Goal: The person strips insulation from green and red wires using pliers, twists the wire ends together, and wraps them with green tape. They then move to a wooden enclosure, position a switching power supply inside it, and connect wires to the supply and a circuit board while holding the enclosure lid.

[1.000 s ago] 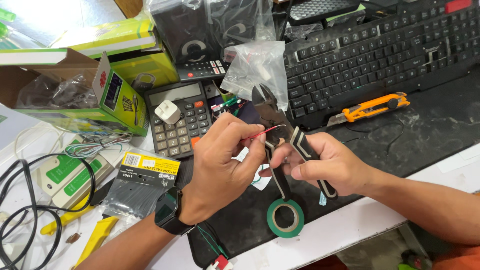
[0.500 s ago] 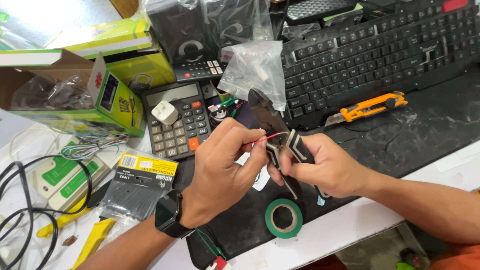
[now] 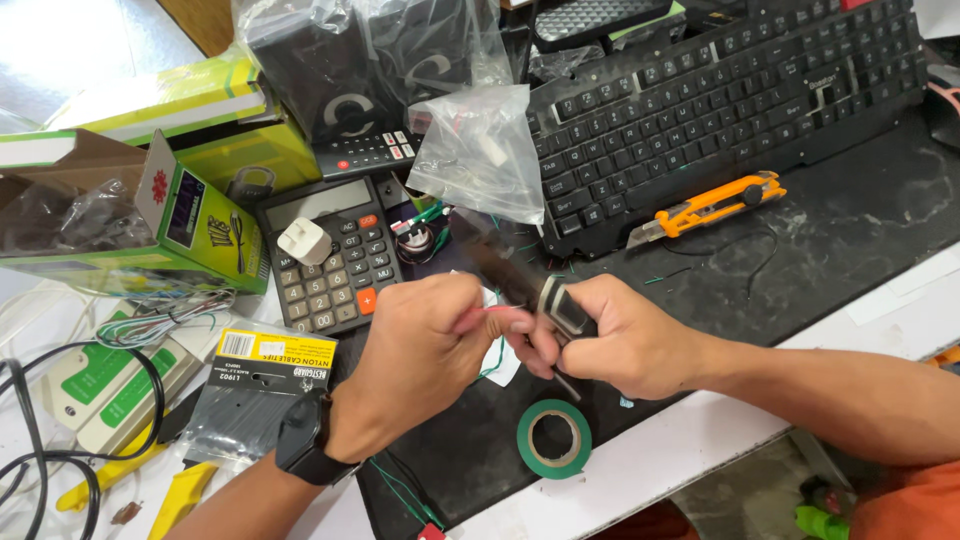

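Cluttered black mat (image 3: 850, 240), left grip (image 3: 420, 345) pinching red wire (image 3: 497, 313), right grip (image 3: 610, 340) clenching pliers (image 3: 520, 278).

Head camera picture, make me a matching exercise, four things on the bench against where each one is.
Things:
1. green tape roll
2. orange utility knife
3. calculator
4. pliers

Places:
A. below the keyboard, on the black mat
B. held in the right hand
C. near the table's front edge, below both hands
D. beside the green box, a white plug on its keys

Pairs: 1-C, 2-A, 3-D, 4-B
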Tool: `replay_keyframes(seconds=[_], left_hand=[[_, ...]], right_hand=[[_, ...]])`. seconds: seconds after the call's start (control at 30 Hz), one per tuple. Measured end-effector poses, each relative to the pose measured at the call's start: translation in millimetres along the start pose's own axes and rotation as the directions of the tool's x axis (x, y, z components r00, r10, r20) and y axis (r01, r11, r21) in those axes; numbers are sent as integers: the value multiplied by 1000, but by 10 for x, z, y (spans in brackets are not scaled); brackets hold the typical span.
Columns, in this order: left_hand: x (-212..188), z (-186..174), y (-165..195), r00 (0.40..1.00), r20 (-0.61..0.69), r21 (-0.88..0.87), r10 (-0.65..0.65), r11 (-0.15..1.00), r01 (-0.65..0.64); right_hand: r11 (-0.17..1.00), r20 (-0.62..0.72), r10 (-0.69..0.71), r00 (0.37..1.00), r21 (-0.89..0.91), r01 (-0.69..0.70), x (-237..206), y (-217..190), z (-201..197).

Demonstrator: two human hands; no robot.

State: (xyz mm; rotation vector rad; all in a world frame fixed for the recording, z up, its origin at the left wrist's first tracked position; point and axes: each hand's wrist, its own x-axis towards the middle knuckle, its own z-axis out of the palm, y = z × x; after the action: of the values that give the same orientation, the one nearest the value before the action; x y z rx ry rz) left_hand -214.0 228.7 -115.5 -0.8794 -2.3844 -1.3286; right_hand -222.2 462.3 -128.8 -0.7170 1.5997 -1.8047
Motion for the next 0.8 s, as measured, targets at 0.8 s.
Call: replay_keyframes(seconds=[0.8], left_hand=[[-43,69,-53,975,-115,-389,-192,911,133]], right_hand=[[442,67,135,989,-897,0,64,-530,-653]])
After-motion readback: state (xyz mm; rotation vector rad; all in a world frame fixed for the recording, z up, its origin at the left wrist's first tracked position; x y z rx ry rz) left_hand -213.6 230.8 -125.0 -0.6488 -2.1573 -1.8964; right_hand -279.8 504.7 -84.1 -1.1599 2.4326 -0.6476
